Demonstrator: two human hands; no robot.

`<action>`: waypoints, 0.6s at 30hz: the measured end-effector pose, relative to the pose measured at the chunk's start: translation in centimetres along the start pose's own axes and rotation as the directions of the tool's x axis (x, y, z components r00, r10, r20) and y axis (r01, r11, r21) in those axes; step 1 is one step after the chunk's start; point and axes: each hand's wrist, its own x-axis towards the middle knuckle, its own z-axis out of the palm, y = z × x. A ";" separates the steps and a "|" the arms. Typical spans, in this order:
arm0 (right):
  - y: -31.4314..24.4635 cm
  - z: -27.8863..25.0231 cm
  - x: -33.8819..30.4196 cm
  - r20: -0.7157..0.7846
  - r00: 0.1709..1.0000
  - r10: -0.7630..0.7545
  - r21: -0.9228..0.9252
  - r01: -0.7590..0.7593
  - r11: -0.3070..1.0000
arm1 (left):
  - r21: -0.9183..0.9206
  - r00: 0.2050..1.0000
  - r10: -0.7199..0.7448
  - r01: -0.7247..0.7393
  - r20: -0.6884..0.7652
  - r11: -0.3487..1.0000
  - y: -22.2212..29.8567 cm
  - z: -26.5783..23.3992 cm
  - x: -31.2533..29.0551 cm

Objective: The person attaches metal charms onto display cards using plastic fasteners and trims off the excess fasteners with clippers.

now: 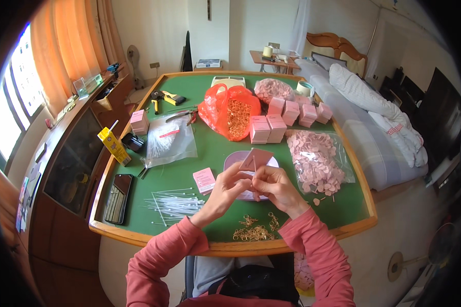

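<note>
Holds a pink card [259, 156] with the left hand [228, 185], over a pale bowl [231, 159]. Pinches with the right hand [277, 188] beside it; cannot tell what. Has gold bits [238, 115] in a red bag [212, 108], pink bits [316, 159] and white ties [161, 139] in clear bags [346, 171].

We look from the wearer's head, forward and down, through one wide fisheye lens; the desk [215, 153] spans the middle of the frame, the fingers [267, 183] near its centre, and sleeved forearms [161, 258] rise close to us from the lower edge.
</note>
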 end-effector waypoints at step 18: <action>-0.6 1.4 -2.2 0.059 0.996 0.069 -0.241 -0.053 0.969 | 0.728 0.803 0.555 -0.246 -0.217 0.640 0.1 -0.1 0.1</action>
